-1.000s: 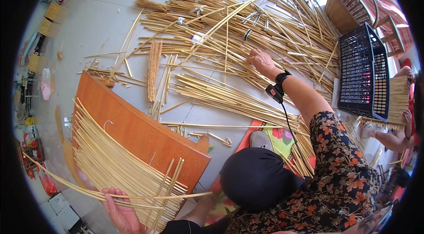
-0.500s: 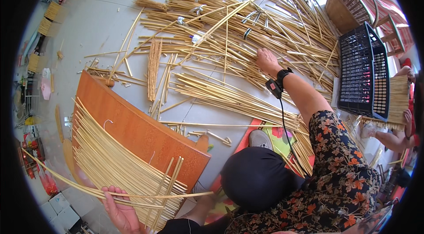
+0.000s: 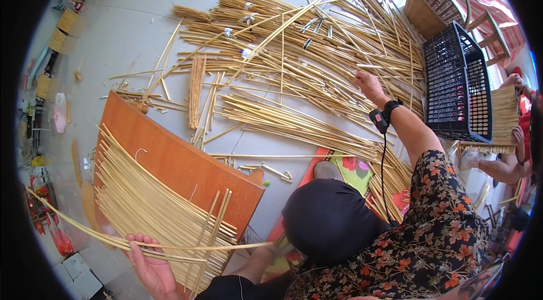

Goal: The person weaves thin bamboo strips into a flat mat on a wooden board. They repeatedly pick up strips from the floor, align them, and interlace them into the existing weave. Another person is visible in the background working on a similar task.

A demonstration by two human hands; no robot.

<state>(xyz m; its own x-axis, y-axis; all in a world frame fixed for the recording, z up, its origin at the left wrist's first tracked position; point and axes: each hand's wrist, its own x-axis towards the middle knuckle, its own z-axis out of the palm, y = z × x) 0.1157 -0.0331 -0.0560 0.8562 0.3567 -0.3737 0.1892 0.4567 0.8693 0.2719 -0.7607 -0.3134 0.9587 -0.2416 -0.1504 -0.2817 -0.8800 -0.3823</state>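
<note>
My left hand [image 3: 148, 266] at the lower left holds several long pale reed sticks [image 3: 96, 232], which lie across the rows of thin sticks [image 3: 144, 192] on an orange wooden board [image 3: 158, 147]. My right hand [image 3: 369, 86] reaches over the big loose pile of reeds [image 3: 305, 73], fingers curled low among the sticks; what they hold, if anything, is too small to make out. A wristwatch and a small corded device [image 3: 380, 121] are on that wrist.
At the right stand a wicker basket [image 3: 430, 5], a black plastic crate [image 3: 455, 82] and a wooden stool [image 3: 492, 39]; beyond them another person's hand [image 3: 517, 133] holds a reed mat [image 3: 503, 116]. A short flat bundle [image 3: 198, 90] lies mid-floor. Clutter lines the left edge.
My right hand has moved rightward over the pile, its arm following. My left hand keeps hold of the sticks in much the same spot. The view has shifted slightly.
</note>
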